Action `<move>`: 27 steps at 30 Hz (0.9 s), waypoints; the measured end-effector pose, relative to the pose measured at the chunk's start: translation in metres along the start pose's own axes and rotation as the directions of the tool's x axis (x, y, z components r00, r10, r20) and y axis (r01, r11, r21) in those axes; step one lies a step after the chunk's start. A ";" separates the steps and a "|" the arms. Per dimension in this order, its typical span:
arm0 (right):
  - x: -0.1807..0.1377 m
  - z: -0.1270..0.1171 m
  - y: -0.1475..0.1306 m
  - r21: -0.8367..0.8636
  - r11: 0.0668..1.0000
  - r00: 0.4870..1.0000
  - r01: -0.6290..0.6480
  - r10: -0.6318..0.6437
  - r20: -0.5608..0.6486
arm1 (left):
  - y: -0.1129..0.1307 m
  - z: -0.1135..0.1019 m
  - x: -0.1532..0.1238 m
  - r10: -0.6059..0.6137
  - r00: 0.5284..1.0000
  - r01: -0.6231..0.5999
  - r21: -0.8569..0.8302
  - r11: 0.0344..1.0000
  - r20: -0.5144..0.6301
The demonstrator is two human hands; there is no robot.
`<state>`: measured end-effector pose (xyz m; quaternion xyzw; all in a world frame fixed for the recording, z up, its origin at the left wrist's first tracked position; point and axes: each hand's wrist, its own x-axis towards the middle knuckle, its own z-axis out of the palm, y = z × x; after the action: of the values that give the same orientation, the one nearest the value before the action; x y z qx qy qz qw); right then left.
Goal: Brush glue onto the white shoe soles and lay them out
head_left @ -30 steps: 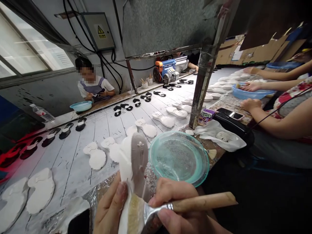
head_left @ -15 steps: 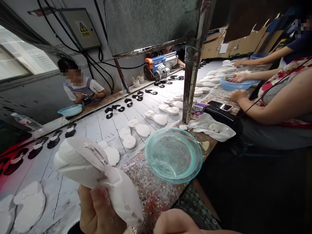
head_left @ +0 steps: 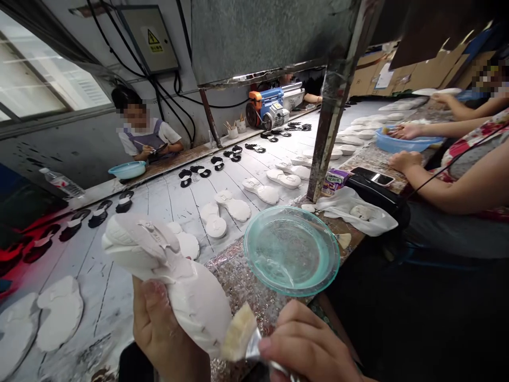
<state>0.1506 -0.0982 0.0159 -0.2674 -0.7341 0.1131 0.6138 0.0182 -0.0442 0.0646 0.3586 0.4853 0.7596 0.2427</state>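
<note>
My left hand (head_left: 163,323) is closed around the narrow middle of a white shoe sole (head_left: 199,297), which it holds up at a tilt over the near table edge. The sole looks wet and glossy in places. In my right hand (head_left: 306,339) is a brush (head_left: 240,331) with pale, wide bristles and a metal ferrule. Its bristle tips are at the lower right edge of the sole; I cannot tell whether they press on it. Right of the sole, a clear teal basin (head_left: 254,270) with some liquid stands on the stained table edge.
White soles (head_left: 61,313) and black shoe parts (head_left: 123,201) lie in rows on the white belt (head_left: 159,212). A metal post (head_left: 324,138) rises behind the basin. A second brush (head_left: 344,240), a plastic bag (head_left: 358,209) and a phone (head_left: 373,176) lie rightward. Co-workers sit across and at right.
My right hand has come up beside the sole, and the brush in it now shows at the sole's lower edge. The sole has turned slightly in my left hand. The whole view has shifted.
</note>
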 end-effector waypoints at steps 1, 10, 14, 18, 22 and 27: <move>0.001 -0.001 0.001 -0.025 1.000 1.000 -0.012 0.012 -0.012 | 0.001 0.000 0.000 -0.010 1.000 0.010 -0.011 1.000 0.019; 0.003 0.020 0.004 -0.176 0.981 0.990 0.077 -0.096 -0.103 | 0.004 0.004 0.007 0.005 1.000 -0.005 -0.089 0.996 0.008; 0.000 0.012 0.004 -0.165 0.981 0.990 0.100 -0.115 -0.083 | -0.006 -0.001 0.014 0.009 0.999 -0.015 -0.113 0.993 -0.048; 0.000 0.015 0.004 -0.190 0.973 0.983 0.133 -0.154 -0.098 | -0.008 0.001 0.013 -0.020 0.997 0.011 -0.112 0.994 -0.078; 0.000 0.018 0.006 -0.213 0.970 0.987 0.118 -0.138 -0.082 | -0.006 0.003 0.012 -0.055 0.994 0.045 -0.100 0.994 -0.096; -0.002 0.025 0.008 -0.211 0.972 0.987 0.104 -0.128 -0.099 | -0.007 0.002 0.010 -0.071 0.989 0.066 -0.043 0.997 -0.133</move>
<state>0.1290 -0.0884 0.0045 -0.2917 -0.7206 -0.0144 0.6289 0.0136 -0.0330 0.0624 0.2851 0.4977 0.7825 0.2424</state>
